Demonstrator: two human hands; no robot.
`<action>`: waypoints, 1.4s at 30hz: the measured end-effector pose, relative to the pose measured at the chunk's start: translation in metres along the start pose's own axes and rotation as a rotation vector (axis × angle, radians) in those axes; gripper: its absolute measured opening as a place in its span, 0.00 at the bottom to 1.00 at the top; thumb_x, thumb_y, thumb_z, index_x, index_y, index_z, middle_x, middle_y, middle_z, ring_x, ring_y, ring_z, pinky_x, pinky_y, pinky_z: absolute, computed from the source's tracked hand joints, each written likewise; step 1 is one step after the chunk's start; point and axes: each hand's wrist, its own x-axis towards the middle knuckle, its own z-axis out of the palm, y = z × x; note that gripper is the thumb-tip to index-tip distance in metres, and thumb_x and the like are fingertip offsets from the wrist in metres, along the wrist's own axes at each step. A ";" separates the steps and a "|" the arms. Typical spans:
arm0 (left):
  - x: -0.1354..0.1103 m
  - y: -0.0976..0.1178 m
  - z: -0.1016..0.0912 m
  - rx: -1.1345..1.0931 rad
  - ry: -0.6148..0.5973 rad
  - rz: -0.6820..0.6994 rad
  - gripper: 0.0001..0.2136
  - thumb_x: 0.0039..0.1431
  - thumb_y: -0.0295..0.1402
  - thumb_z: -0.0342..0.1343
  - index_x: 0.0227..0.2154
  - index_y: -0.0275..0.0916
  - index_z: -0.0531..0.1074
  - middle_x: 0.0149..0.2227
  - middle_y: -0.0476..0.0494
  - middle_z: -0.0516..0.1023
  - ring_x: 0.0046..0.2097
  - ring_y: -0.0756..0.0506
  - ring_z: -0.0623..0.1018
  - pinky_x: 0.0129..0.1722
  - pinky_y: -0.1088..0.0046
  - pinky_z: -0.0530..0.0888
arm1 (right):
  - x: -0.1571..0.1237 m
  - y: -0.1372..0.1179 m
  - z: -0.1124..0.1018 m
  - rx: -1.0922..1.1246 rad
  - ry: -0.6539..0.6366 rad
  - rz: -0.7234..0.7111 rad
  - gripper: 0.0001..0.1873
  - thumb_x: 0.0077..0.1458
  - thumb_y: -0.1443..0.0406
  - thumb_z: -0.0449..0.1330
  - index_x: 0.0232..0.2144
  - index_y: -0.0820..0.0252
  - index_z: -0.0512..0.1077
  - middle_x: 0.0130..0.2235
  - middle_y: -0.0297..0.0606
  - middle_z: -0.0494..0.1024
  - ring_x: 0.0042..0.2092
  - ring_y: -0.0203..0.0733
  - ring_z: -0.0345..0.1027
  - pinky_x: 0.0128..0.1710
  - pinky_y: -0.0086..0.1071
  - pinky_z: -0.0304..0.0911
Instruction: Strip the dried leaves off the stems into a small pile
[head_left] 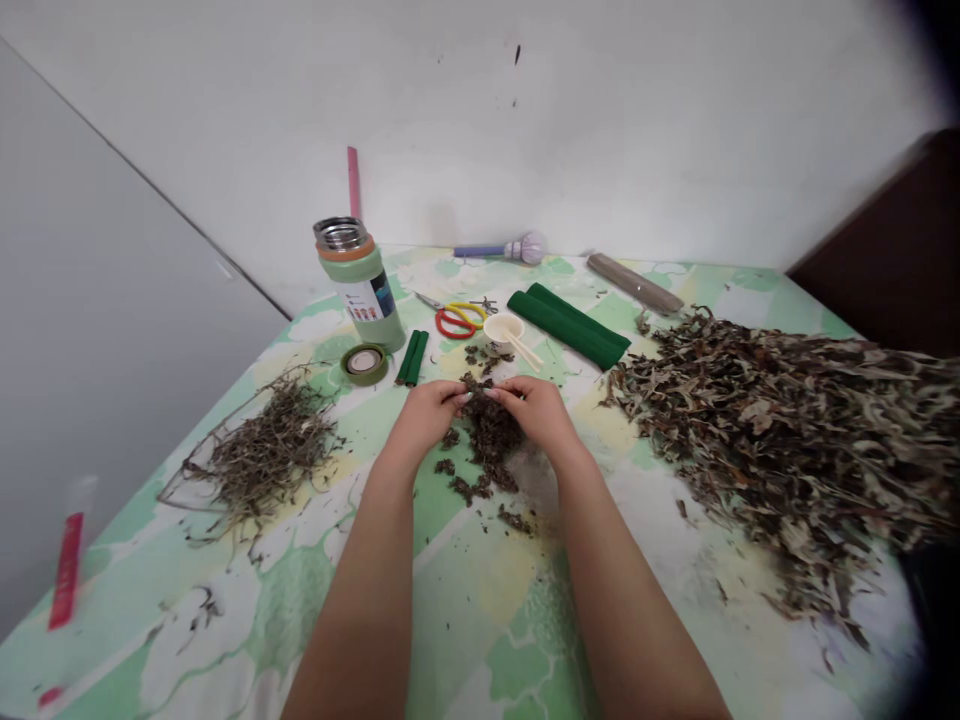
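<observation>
My left hand (429,415) and my right hand (536,408) meet over a small heap of crumbled dried leaves (491,440) in the middle of the table. Between their fingertips both hands pinch a dark clump of dried leaves (477,386). Loose crumbs lie around the heap, nearer to me and to its left. Just beyond my hands stands a small white cup (502,328) with pale sticks (525,350) leaning out of it. On the right spreads a large pile of whole dried leaves (772,430); on the left lies a pile of thin dry stems (274,450).
An uncapped green thermos (366,290) stands at the back left, its lid (364,364) beside it. Nearby are scissors (457,318), short green rolls (412,358), larger green rolls (570,325), a brown roll (634,283) and a purple-handled tool (487,251). A wall closes the far side.
</observation>
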 end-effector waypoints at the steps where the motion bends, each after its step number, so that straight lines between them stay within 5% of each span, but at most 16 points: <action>1: -0.001 0.001 -0.001 -0.012 0.005 -0.031 0.08 0.53 0.34 0.51 0.23 0.38 0.70 0.23 0.50 0.71 0.28 0.49 0.68 0.30 0.74 0.63 | -0.001 -0.001 -0.001 -0.009 -0.003 0.050 0.12 0.50 0.58 0.59 0.25 0.60 0.75 0.24 0.34 0.75 0.29 0.38 0.67 0.32 0.30 0.60; 3: -0.003 0.002 -0.002 -0.013 0.017 -0.063 0.09 0.53 0.36 0.52 0.22 0.38 0.70 0.22 0.50 0.71 0.26 0.50 0.67 0.28 0.75 0.62 | -0.002 -0.004 -0.003 -0.024 -0.023 0.067 0.12 0.51 0.59 0.58 0.25 0.60 0.75 0.23 0.33 0.74 0.27 0.37 0.66 0.30 0.30 0.60; 7: -0.004 0.003 0.000 0.043 0.010 -0.091 0.15 0.53 0.41 0.52 0.17 0.37 0.66 0.17 0.52 0.65 0.24 0.50 0.65 0.25 0.75 0.59 | -0.004 -0.007 -0.009 -0.099 -0.059 -0.071 0.11 0.53 0.65 0.56 0.36 0.58 0.76 0.37 0.38 0.77 0.40 0.38 0.69 0.43 0.31 0.61; 10: -0.003 0.001 0.000 -0.014 0.015 -0.093 0.14 0.53 0.40 0.53 0.19 0.37 0.68 0.19 0.51 0.67 0.25 0.50 0.66 0.26 0.75 0.61 | -0.005 -0.010 -0.014 -0.224 -0.092 -0.033 0.13 0.52 0.62 0.58 0.39 0.58 0.76 0.42 0.42 0.75 0.40 0.41 0.69 0.44 0.34 0.61; 18: -0.006 0.005 -0.003 -0.699 -0.067 -0.305 0.14 0.60 0.40 0.48 0.40 0.34 0.67 0.34 0.39 0.79 0.33 0.48 0.78 0.38 0.71 0.72 | -0.004 -0.019 -0.012 -0.217 -0.037 -0.099 0.12 0.56 0.62 0.54 0.38 0.60 0.75 0.39 0.40 0.76 0.41 0.40 0.69 0.43 0.32 0.62; 25: -0.013 0.010 -0.012 -0.892 -0.163 -0.339 0.23 0.59 0.30 0.52 0.55 0.30 0.55 0.38 0.33 0.79 0.38 0.46 0.80 0.43 0.69 0.74 | -0.004 -0.014 -0.009 -0.158 -0.065 -0.155 0.11 0.56 0.67 0.53 0.37 0.61 0.74 0.40 0.40 0.77 0.42 0.39 0.69 0.44 0.32 0.61; 31: -0.012 0.008 -0.011 -0.895 -0.192 -0.321 0.29 0.52 0.22 0.57 0.57 0.30 0.54 0.34 0.40 0.79 0.37 0.48 0.79 0.42 0.71 0.73 | -0.006 -0.019 -0.006 -0.130 -0.101 -0.168 0.09 0.56 0.65 0.53 0.33 0.60 0.72 0.37 0.38 0.75 0.39 0.37 0.67 0.40 0.30 0.59; 37: -0.010 0.007 -0.007 -0.726 -0.186 -0.314 0.28 0.49 0.25 0.60 0.53 0.30 0.59 0.27 0.47 0.77 0.28 0.51 0.76 0.31 0.75 0.71 | -0.008 -0.022 -0.007 -0.197 -0.130 -0.114 0.15 0.58 0.59 0.50 0.25 0.60 0.67 0.29 0.34 0.71 0.31 0.36 0.62 0.31 0.29 0.55; 42: -0.010 0.008 -0.005 -0.651 -0.215 -0.270 0.25 0.49 0.31 0.59 0.50 0.31 0.62 0.24 0.48 0.75 0.25 0.52 0.73 0.27 0.76 0.67 | -0.006 -0.020 -0.005 -0.199 -0.100 -0.153 0.11 0.59 0.62 0.50 0.35 0.60 0.70 0.38 0.38 0.73 0.40 0.37 0.65 0.41 0.30 0.59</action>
